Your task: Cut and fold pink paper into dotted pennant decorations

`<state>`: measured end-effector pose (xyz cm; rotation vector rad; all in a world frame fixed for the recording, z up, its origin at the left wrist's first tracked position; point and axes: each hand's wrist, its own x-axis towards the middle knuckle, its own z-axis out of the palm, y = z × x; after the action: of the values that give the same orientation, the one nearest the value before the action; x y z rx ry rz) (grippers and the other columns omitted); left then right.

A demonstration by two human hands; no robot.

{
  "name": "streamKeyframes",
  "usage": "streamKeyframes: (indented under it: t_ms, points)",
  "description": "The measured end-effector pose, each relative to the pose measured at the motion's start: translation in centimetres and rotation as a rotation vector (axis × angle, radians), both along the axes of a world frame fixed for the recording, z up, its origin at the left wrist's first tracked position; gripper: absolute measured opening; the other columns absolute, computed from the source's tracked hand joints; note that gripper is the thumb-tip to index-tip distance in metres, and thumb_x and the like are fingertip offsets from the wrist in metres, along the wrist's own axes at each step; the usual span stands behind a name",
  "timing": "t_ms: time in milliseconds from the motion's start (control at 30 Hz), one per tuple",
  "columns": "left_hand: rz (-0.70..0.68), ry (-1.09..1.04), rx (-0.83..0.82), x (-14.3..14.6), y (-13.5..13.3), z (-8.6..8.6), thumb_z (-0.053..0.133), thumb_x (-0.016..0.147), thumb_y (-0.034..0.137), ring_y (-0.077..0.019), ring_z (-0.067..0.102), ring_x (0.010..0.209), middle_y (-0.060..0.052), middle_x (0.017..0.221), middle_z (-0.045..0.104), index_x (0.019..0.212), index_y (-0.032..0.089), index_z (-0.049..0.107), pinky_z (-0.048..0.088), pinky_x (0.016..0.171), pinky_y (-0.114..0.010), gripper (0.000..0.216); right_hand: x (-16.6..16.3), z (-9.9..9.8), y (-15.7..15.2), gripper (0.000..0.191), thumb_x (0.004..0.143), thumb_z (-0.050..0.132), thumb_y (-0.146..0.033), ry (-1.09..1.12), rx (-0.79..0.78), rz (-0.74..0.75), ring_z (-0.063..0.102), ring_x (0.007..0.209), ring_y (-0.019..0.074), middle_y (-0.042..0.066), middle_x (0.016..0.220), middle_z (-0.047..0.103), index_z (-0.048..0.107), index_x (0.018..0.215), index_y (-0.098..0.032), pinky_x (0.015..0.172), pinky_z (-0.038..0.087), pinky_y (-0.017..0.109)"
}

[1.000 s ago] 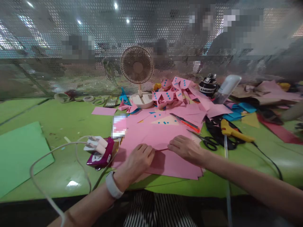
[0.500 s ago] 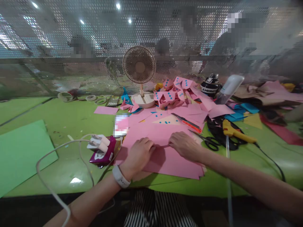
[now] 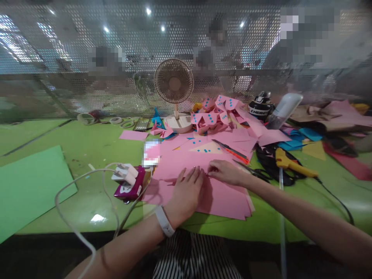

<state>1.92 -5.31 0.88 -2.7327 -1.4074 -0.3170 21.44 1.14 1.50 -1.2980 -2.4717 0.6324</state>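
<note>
A pink paper sheet [image 3: 223,197] lies on the table before me, with a raised or folded edge running across its middle. My left hand [image 3: 190,188] rests flat over this edge, its fingers stretched out and slightly apart. Close to its fingertips, my right hand [image 3: 225,172] has its fingers curled in a pinch on the pink paper's edge. The exact fingertip contact is partly hidden. Beyond the hands lie a cream paper triangle with blue squares [image 3: 205,146] and an orange-handled cutter knife [image 3: 232,152]. Black scissors [image 3: 260,174] sit right of my right hand.
A desk fan [image 3: 174,83] stands at the back beside piled pink paper shapes [image 3: 217,110]. To the left are a purple power block [image 3: 130,190] with white cables and a green sheet [image 3: 35,186]. A yellow glue gun [image 3: 293,164] lies right, near a black-lidded bottle [image 3: 260,106].
My left hand has slid right and flattened across the paper's folded edge, close to my right hand. The right hand stays at nearly the same spot, its fingers more curled. The view has shifted slightly.
</note>
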Motion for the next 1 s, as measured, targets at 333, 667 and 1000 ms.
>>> streamKeyframes:
  t_ms: [333,667,1000]
  points:
    - [-0.006,0.002,-0.079,0.1,-1.0,-1.2,0.018,0.086,0.069,-0.0294,0.021,0.136,-0.014,0.148,0.025,0.142,0.013,0.027,0.018,0.107,-0.050,0.080,1.4,0.2,0.5,0.029,0.083,0.054,-0.046,-0.038,-0.021,-0.002,0.055,0.068,0.0146,0.002,0.076,0.063,0.061,0.077,-0.019,0.061,0.036,0.025]
    - [0.016,0.001,-0.101,0.4,-1.4,-0.7,0.018,0.086,0.067,-0.0297,0.020,0.137,-0.015,0.148,0.026,0.142,0.013,0.026,0.016,0.108,-0.051,0.078,3.7,-0.9,0.5,0.030,0.087,0.050,-0.045,-0.128,0.149,-0.046,0.054,0.069,0.0153,0.001,0.074,0.062,0.058,0.075,-0.018,0.062,0.034,0.026]
    - [-0.013,0.003,-0.073,0.1,-1.3,-0.7,0.020,0.088,0.066,-0.0294,0.022,0.136,-0.014,0.147,0.029,0.140,0.013,0.030,0.017,0.108,-0.050,0.075,6.5,0.3,-0.1,0.025,0.091,0.046,-0.034,-0.298,0.228,-0.166,0.059,0.076,0.0193,0.006,0.078,0.064,0.060,0.078,-0.017,0.068,0.040,0.029]
